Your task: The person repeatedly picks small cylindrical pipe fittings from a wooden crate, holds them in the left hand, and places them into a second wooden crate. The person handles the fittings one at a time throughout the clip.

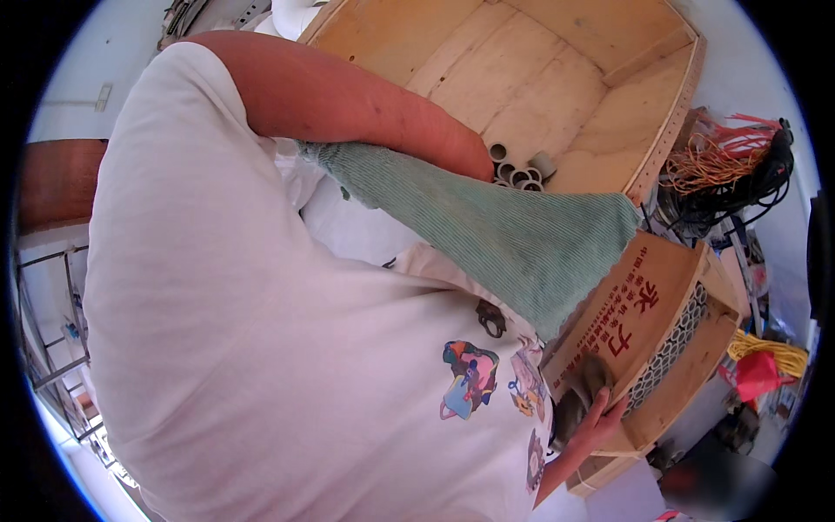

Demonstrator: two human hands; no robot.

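Note:
My left forearm [391, 124] reaches down into a large wooden crate [496, 72]; my left hand is hidden behind a green ribbed cloth [515, 241] draped over the near rim. Beside that wrist, several short grey tube pieces [520, 177] lie loosely on the crate floor. My right hand [600, 421] is at the near end of a printed cardboard carton [607, 313]. Its fingers are closed around dark grey tube pieces [574, 406], partly blurred and partly covered by my shirt.
Next to the carton, a wooden box [685, 372] holds packed rows of grey rings [665, 352]. Tangled black and orange cables [737, 163] lie beyond the crate's right wall. A yellow rope coil [770, 352] and a red bag [757, 375] are farther right. Metal shelving [59, 326] stands at the left.

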